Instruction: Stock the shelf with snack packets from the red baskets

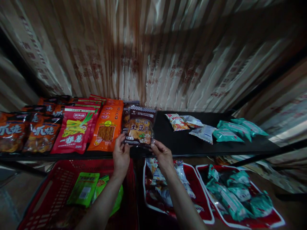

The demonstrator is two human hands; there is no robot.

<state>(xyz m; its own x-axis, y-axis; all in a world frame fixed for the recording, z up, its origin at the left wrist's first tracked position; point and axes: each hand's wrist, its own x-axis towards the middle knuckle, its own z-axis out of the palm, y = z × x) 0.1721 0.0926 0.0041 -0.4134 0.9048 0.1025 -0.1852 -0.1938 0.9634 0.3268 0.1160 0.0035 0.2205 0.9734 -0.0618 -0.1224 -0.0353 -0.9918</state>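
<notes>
A dark brown snack bag [141, 124] with potato slices pictured on it stands almost upright at the front of the black shelf [165, 140]. My left hand [121, 156] pinches its lower left corner, and my right hand [162, 155] grips the lower right corner. Similar dark bags [126, 116] are partly hidden just behind it. Immediately to the left, orange packets [106, 124] stand in a row beside red pouches [75, 129].
Dark orange-lettered bags [43, 132] fill the shelf's left end. White bags [203, 132] and teal bags [227, 134] lie to the right. Below are a red basket [45, 191] with green packets [83, 188] and two white-rimmed red baskets [212, 220] [279, 220] of bags.
</notes>
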